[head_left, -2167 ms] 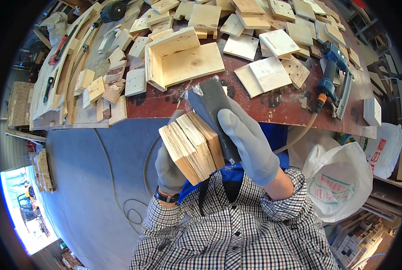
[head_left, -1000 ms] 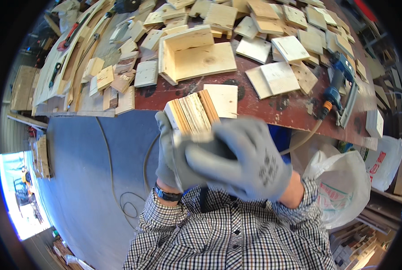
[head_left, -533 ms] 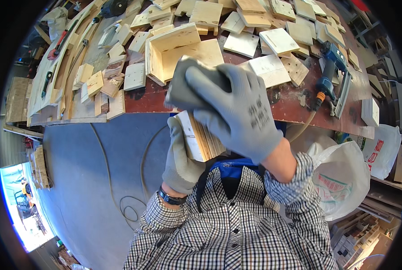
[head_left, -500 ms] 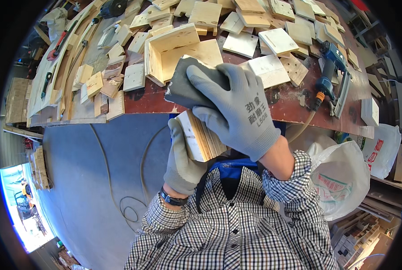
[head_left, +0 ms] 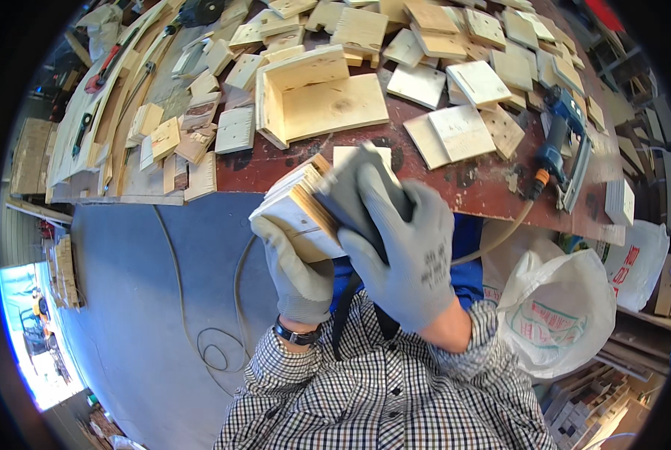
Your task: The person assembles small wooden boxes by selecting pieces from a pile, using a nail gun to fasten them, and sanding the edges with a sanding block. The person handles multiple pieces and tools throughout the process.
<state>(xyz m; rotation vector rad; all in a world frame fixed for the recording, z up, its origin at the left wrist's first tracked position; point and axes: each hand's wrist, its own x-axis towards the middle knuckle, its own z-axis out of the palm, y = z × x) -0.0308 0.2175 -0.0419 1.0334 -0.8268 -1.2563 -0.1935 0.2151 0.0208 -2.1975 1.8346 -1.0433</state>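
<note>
My left hand (head_left: 296, 274), in a grey glove, grips a small stack of wooden boards (head_left: 298, 217) from below and the side, thumb along its pale face. My right hand (head_left: 414, 259), gloved alike, is closed round a dark grey sanding block (head_left: 358, 191), slightly blurred. The block lies against the stack's layered edge, just in front of the table. Beyond them on the table stands a partly built wooden box (head_left: 335, 109) with its front side open. A pale board (head_left: 341, 155) lies partly hidden behind the sanding block.
Many loose wood pieces (head_left: 463, 135) cover the dark red table (head_left: 493, 184). A blue air nailer (head_left: 557, 142) with a hose lies at the right. Below it hangs a white sack (head_left: 557, 315). A hose (head_left: 242, 300) runs over the grey floor at left.
The sanding block has moved from above the stack down to its right side and tilted steeply. My left hand has turned the stack and shifted it slightly left.
</note>
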